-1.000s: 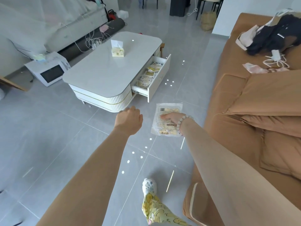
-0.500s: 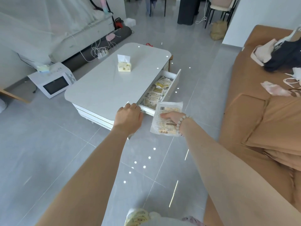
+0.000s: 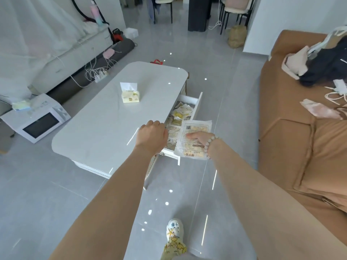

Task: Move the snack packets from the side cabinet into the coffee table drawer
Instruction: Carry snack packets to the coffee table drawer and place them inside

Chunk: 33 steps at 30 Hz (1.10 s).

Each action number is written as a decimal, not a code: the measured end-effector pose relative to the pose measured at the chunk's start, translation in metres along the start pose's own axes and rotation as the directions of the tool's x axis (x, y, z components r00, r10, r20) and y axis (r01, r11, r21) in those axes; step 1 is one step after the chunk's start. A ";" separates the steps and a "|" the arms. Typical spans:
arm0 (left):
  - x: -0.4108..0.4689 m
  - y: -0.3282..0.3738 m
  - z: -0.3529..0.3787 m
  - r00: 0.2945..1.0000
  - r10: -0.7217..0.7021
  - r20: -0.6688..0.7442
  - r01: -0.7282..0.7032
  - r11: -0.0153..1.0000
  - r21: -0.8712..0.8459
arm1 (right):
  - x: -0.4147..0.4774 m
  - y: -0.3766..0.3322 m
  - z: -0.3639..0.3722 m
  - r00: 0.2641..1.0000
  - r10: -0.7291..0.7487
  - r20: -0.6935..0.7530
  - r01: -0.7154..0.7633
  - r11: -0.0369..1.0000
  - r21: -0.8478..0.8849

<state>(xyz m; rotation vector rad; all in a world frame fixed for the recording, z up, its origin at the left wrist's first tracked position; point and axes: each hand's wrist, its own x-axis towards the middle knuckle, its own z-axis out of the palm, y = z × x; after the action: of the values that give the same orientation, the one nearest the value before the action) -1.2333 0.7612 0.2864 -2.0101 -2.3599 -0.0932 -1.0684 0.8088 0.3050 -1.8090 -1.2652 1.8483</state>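
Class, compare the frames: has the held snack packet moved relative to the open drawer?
Yes. The snack packet has come forward, from over the floor short of the drawer to overlapping its near end.

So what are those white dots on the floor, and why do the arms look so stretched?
Head view: the dots are probably lamps mirrored in the glossy floor, with a streak on the coffee table; the wide-angle lens stretches the forearms; the right hand and its snack packet look sharp.
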 end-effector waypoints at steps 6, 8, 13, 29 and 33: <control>0.097 -0.026 0.012 1.000 -0.005 0.002 0.005 1.000 -0.022 | 0.064 -0.063 -0.003 0.993 0.041 -0.109 -0.030 0.995 0.096; 0.120 -0.026 0.022 0.999 0.014 0.035 -0.013 0.999 -0.029 | 0.081 -0.068 -0.008 0.990 0.073 -0.124 -0.064 0.995 0.080; 0.164 -0.013 0.042 0.989 0.098 0.108 -0.095 0.995 -0.031 | 0.109 -0.082 -0.033 0.977 0.148 -0.150 -0.148 0.989 0.013; 0.378 0.040 0.079 0.991 -0.073 0.109 0.078 0.996 -0.038 | 0.309 -0.216 -0.146 0.992 0.102 -0.071 -0.106 0.993 -0.060; 0.440 0.062 0.089 0.981 -0.168 0.100 0.176 0.981 -0.081 | 0.360 -0.254 -0.183 0.989 0.132 -0.065 -0.136 0.988 -0.079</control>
<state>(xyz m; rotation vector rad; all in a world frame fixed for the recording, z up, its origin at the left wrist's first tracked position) -1.2417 1.2104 0.2295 -1.8808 -2.6303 -0.1156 -1.0661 1.2847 0.2709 -2.0236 -1.2441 1.8189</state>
